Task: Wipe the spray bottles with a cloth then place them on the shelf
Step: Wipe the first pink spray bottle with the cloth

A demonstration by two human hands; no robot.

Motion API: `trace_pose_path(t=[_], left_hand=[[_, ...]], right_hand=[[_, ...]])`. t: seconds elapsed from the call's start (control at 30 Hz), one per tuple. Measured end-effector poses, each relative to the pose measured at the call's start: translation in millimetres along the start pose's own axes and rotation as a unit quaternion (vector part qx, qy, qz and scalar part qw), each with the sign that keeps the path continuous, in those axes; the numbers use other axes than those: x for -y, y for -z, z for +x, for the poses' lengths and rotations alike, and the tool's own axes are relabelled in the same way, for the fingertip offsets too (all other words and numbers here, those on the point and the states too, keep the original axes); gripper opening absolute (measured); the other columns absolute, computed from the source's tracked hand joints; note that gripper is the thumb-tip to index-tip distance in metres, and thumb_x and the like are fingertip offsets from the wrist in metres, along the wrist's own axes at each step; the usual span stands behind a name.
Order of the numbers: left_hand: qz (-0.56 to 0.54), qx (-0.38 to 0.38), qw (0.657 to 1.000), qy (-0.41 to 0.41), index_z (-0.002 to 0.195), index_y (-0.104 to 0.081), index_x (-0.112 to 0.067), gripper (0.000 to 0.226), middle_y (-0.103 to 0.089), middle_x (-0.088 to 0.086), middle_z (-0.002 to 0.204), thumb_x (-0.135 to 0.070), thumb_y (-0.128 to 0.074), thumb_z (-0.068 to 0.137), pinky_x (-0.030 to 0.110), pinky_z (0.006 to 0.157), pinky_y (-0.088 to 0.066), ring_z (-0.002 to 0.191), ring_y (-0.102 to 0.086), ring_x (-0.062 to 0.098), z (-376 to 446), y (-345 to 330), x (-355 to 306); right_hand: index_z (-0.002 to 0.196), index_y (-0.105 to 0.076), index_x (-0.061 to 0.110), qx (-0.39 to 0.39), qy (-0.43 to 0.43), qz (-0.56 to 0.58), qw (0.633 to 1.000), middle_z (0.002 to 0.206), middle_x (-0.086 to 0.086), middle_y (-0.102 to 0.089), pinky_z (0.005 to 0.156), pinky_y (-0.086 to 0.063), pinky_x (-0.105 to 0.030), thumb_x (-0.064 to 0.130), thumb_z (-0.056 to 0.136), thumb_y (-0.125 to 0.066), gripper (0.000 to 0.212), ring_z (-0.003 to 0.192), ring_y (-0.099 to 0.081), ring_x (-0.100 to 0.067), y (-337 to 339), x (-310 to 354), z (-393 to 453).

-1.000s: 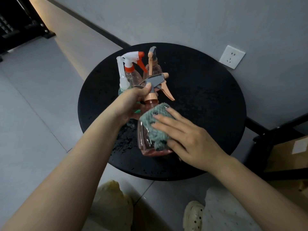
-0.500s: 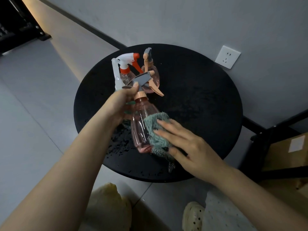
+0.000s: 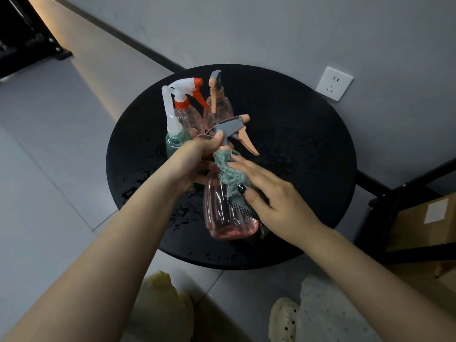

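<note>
A pink see-through spray bottle (image 3: 223, 213) with a grey and peach trigger head hangs above the round black table (image 3: 296, 149). My left hand (image 3: 195, 159) grips it round the neck, thumb on the grey head. My right hand (image 3: 269, 193) presses a grey-green cloth (image 3: 229, 171) against the bottle's shoulder, thumb hooked under the cloth. Behind them stand three more bottles: a green one with a white head (image 3: 174, 139), a pink one with a white and red head (image 3: 187, 112), and a pink one with a peach and grey head (image 3: 218, 107).
Water drops lie on the table's left and front. A black shelf frame (image 3: 404, 191) with a cardboard box (image 3: 429, 220) stands at the right. A wall socket (image 3: 334, 83) is behind the table. My feet in light shoes show below.
My right hand has slid the cloth up from the bottle's lower body to its shoulder. The held bottle has come closer and a little to the right.
</note>
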State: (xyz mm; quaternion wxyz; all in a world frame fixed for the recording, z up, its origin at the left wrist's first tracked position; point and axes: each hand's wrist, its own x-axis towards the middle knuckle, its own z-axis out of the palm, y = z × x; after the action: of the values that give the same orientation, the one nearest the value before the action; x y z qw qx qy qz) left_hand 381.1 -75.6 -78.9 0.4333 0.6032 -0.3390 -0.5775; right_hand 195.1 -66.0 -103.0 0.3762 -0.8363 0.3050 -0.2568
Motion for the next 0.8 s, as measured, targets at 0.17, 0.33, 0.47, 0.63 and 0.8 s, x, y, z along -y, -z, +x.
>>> trace_pose_path(t=[0.17, 0.33, 0.47, 0.63, 0.8], left_hand=[[-0.026, -0.028, 0.999, 0.003, 0.092, -0.058, -0.02, 0.02, -0.063, 0.0, 0.084, -0.039, -0.052, 0.091, 0.034, 0.067, -0.052, 0.075, -0.063, 0.018, 2, 14, -6], [-0.048, -0.043, 0.998, 0.006, 0.099, -0.056, -0.018, 0.021, -0.064, 0.0, 0.087, -0.037, -0.055, 0.09, 0.033, 0.064, -0.053, 0.07, -0.065, 0.015, 3, 23, -9], [-0.02, -0.035, 0.999, 0.005, 0.095, -0.058, -0.019, 0.021, -0.065, 0.001, 0.087, -0.039, -0.052, 0.092, 0.028, 0.061, -0.051, 0.072, -0.064, 0.016, 3, 15, -7], [0.026, 0.0, 1.0, 0.008, 0.084, -0.061, -0.018, 0.027, -0.064, -0.001, 0.079, -0.038, -0.047, 0.094, 0.031, 0.067, -0.049, 0.075, -0.061, 0.016, -2, 0, -2], [0.023, -0.009, 1.0, 0.016, 0.081, -0.061, -0.019, 0.024, -0.065, -0.003, 0.073, -0.037, -0.05, 0.094, 0.029, 0.066, -0.05, 0.071, -0.062, 0.015, -3, -5, -3]], right_hand=[[0.143, -0.033, 0.023, 0.015, 0.072, -0.066, 0.995, 0.15, 0.015, -0.029, 0.116, -0.021, -0.026, 0.025, 0.096, -0.042, 0.049, 0.144, -0.02, -0.013, -3, -8, -18], [0.137, -0.041, 0.016, 0.031, 0.187, -0.178, 0.966, 0.145, 0.003, -0.037, 0.108, -0.038, -0.04, 0.018, 0.092, -0.05, 0.046, 0.141, -0.027, -0.028, -1, -9, -29], [0.137, -0.042, 0.019, 0.023, 0.182, -0.212, 0.96, 0.145, 0.005, -0.039, 0.101, -0.045, -0.045, 0.021, 0.094, -0.046, 0.043, 0.14, -0.028, -0.028, -3, -5, -20], [0.141, -0.04, 0.026, 0.007, 0.044, -0.106, 0.993, 0.148, 0.018, -0.032, 0.112, -0.033, -0.036, 0.032, 0.095, -0.035, 0.047, 0.142, -0.025, -0.011, -5, 1, -2], [0.142, -0.039, 0.025, 0.013, 0.023, -0.074, 0.997, 0.149, 0.017, -0.031, 0.114, -0.028, -0.029, 0.033, 0.095, -0.034, 0.048, 0.141, -0.024, -0.005, -6, 1, -1]])
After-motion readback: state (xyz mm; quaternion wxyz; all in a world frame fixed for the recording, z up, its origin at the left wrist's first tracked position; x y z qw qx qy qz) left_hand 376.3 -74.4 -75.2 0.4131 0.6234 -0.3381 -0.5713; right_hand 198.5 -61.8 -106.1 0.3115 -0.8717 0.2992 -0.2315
